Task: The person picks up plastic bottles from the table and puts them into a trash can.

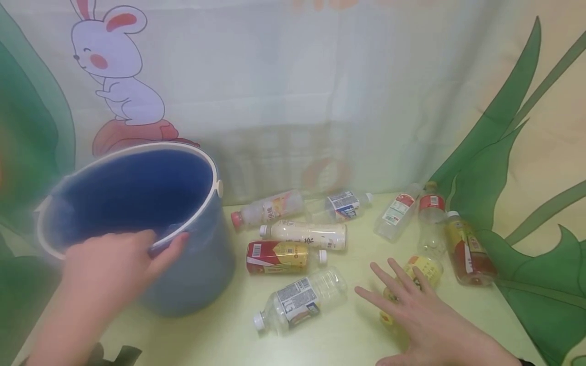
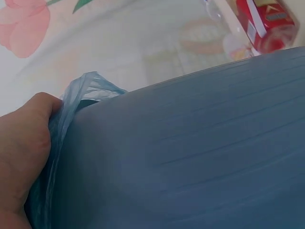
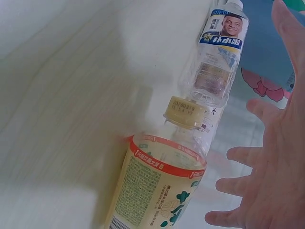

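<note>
My left hand grips the near rim of a blue bucket with a white rim, standing at the left of the table. A thin blue plastic bag is folded over the bucket's edge beside the thumb in the left wrist view. My right hand is spread, fingers apart, over a yellow-labelled plastic bottle, partly covering it in the head view. In the right wrist view this bottle has a tan cap and lies apart from the fingers. Between the hands lies a clear bottle with a white cap.
Behind it lie a red-and-yellow bottle, a cream bottle, a pink-capped bottle and a clear bottle. At the right are more bottles, one with dark red contents. A printed curtain hangs behind the table.
</note>
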{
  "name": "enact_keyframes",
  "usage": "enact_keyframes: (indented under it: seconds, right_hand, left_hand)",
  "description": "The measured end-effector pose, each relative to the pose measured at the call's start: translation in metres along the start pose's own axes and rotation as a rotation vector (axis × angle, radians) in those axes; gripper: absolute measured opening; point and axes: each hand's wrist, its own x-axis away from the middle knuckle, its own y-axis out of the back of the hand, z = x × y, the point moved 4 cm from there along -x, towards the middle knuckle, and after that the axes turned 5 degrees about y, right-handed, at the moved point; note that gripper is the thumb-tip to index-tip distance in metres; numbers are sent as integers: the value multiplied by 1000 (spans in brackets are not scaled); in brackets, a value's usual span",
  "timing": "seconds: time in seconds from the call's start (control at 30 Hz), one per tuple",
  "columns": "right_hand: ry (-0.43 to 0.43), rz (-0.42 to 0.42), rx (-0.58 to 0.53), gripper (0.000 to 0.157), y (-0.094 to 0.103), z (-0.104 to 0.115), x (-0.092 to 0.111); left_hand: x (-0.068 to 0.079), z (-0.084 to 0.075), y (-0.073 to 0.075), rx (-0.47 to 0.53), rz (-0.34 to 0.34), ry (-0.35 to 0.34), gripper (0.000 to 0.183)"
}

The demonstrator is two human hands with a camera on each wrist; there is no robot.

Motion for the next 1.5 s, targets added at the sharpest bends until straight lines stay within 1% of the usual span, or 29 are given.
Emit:
enact_keyframes:
  seconds: [0.07,0.17,0.27,0.33,0.5,0.63,0.77,0.9,1.0,1.1,1.13,1.2,1.27,1.5]
  right_hand:
    - [0,-4,0,113,0,-1,0]
    - [-2,-8,-2,112,0,-2,1]
    - [-2,-17,-5,112,0,-4,2]
    - [-2,-31,-9,112,0,-5,4]
    - [-4,-53,-5,112,-1,-9,7]
    - [-13,-47,-6,111,2,-11,9]
    - [-54,-33,-16,113,5,-16,10]
    - [-94,-16,13,120,5,-26,10]
    - [-102,-4,19,122,5,-40,9]
    - [-91,4,-5,122,5,-58,9]
    - [-84,3,-14,122,5,-63,9]
    - [-73,4,-34,122,3,-72,10]
    - [-52,-13,-42,124,0,-80,12]
    - [24,-90,-15,120,-12,-94,15]
  left_hand:
    - [0,-5,-1,-5,4,-12,62]
    - [0,-15,-2,-4,-29,-52,61]
    - [1,-23,-1,11,-86,-93,62]
    - [2,-28,0,28,-145,-123,64]
    - [7,-36,0,52,-227,-177,69]
    - [10,-42,0,64,-251,-201,70]
    - [11,-48,3,83,-266,-226,70]
    - [15,-54,6,98,-287,-257,68]
    - [20,-59,8,109,-349,-300,66]
    - [23,-63,11,121,-416,-337,65]
    - [24,-64,13,130,-429,-339,65]
    - [25,-64,15,145,-438,-336,65]
    - [25,-65,16,159,-440,-329,66]
    - [28,-65,16,161,-454,-309,64]
